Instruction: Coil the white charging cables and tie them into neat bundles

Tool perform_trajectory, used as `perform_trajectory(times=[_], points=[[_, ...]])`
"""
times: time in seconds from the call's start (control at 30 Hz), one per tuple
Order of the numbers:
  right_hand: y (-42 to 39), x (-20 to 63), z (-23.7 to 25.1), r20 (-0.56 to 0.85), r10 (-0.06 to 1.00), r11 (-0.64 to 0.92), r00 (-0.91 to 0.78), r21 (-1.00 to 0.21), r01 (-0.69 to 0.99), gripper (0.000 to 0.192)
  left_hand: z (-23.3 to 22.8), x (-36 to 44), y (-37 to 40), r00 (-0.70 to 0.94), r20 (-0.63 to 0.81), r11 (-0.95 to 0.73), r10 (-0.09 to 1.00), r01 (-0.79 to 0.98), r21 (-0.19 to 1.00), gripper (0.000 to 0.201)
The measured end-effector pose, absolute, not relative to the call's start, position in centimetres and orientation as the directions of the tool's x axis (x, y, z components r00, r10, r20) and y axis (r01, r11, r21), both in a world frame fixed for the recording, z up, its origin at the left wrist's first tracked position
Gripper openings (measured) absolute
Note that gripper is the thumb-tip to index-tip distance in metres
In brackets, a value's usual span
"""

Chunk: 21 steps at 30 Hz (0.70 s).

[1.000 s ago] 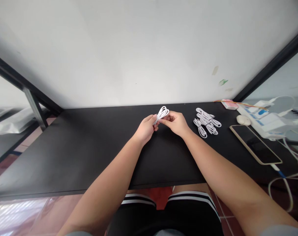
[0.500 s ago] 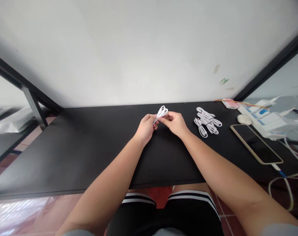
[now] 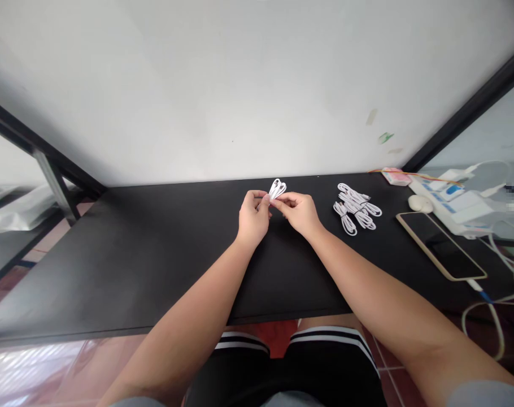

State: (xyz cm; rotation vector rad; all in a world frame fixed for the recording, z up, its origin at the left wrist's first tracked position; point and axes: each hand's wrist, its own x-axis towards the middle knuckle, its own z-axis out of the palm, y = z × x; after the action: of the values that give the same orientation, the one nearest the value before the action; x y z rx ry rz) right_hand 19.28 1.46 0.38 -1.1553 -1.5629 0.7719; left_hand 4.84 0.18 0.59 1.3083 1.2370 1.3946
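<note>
My left hand (image 3: 252,217) and right hand (image 3: 298,213) are drawn together over the far middle of the matte black tabletop (image 3: 155,254), both pinched shut on one small coiled white charging cable (image 3: 277,188), whose loops stick up toward twelve o'clock above my fingertips. I judge the left thumb and fingers clamp the bundle at its waist so the loops cannot spring open, while the right fingertips nip the same spot from the other side; what exactly they grip there is too small to tell. At about three o'clock from my hands, well apart from them, lies a loose pile of similar bundled white cables (image 3: 357,208), kept within easy reach. Farther right rests a gold-edged smartphone with a dark screen (image 3: 441,246), plugged into a white lead, beside a white power strip (image 3: 452,203).
</note>
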Motion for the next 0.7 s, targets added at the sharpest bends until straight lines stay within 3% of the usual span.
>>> perform_trajectory(times=[0.2, 0.47, 0.7], points=[[1.5, 19.1, 0.3, 0.337, 0.941, 0.328, -0.022, -0.897, 0.295, 0.036, 0.5, 4.8, 0.3, -0.113, 0.152, -0.157, 0.982, -0.032, 0.987, 0.018], [1.3, 19.0, 0.7, 0.294, 0.956, 0.287, -0.006, -0.928, 0.239, 0.037, 0.5, 4.5, 0.3, -0.079, 0.18, -0.181, 0.98, 0.001, 0.984, 0.026], [0.5, 19.1, 1.5, 0.453, 0.89, 0.431, -0.061, -0.789, 0.437, 0.024, 0.5, 4.3, 0.6, 0.046, 0.079, -0.072, 0.996, -0.144, 0.987, 0.037]])
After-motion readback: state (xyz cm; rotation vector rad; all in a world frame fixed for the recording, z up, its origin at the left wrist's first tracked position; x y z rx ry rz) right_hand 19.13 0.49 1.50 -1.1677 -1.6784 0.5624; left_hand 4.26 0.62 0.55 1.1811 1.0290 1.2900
